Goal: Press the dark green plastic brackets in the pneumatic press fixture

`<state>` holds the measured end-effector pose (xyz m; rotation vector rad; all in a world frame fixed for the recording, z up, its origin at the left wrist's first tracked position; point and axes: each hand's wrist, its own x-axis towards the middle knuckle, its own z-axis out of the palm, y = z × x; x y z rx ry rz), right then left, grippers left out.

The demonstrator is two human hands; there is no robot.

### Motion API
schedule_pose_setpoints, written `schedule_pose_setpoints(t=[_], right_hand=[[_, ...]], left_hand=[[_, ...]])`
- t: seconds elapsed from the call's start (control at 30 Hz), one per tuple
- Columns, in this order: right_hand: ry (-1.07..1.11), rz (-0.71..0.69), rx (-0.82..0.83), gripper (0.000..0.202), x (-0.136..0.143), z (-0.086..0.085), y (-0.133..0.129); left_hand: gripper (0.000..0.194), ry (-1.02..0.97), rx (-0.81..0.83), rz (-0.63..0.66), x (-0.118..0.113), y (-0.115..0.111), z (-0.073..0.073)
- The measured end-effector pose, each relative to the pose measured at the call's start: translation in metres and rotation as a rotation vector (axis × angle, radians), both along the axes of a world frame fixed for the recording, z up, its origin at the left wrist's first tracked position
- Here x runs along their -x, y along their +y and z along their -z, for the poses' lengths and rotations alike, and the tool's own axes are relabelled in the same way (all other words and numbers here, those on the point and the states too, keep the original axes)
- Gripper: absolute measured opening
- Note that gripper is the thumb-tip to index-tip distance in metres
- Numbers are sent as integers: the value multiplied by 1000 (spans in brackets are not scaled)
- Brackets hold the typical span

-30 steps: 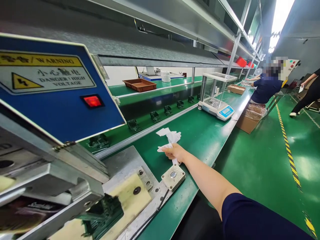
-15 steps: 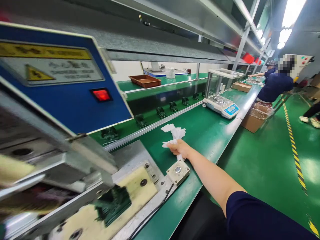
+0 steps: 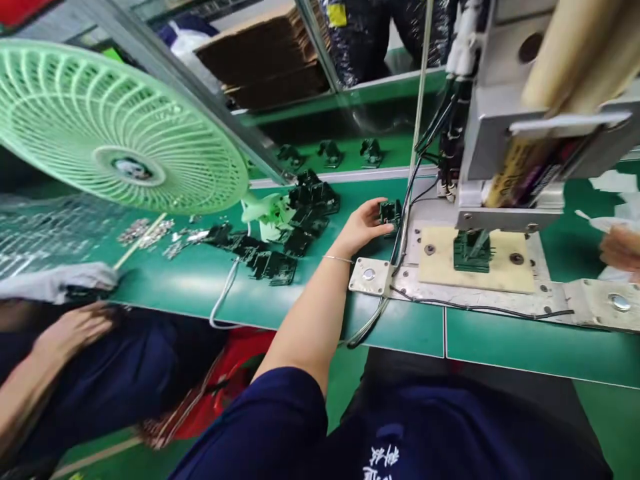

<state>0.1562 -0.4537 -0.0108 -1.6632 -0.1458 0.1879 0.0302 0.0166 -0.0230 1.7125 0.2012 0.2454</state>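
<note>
I am seeing, leftmost, a pale-green plastic fan standing by loose dark-green mouldings. My left grip is clamping an open-framed dark-green plastic part between thumb and fingers, likely for steadiness; whether it is touching the green counter, I cannot tell. A grey metal press is covering the top of a similar dark-green part, probably aligned by its cream rectangular pad. Rightmost, my cut-off, blurred right grip is pinching a thin white sheet.
</note>
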Motion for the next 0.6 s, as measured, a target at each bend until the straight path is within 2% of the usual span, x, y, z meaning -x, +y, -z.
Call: schedule_pose_setpoints(t=[0.17,0.33,0.6], right_hand=[[-61,-34,-26,54,1,2,-6],[-85,-38,-26,54,2,3,-6],[-68,32,-31,53,0,4,-6]], left_hand=[[82,-34,-26,62,3,1,-1],[80,-43,-24,77,2,3,-1],[78,-44,-22,81,2,2,-2]])
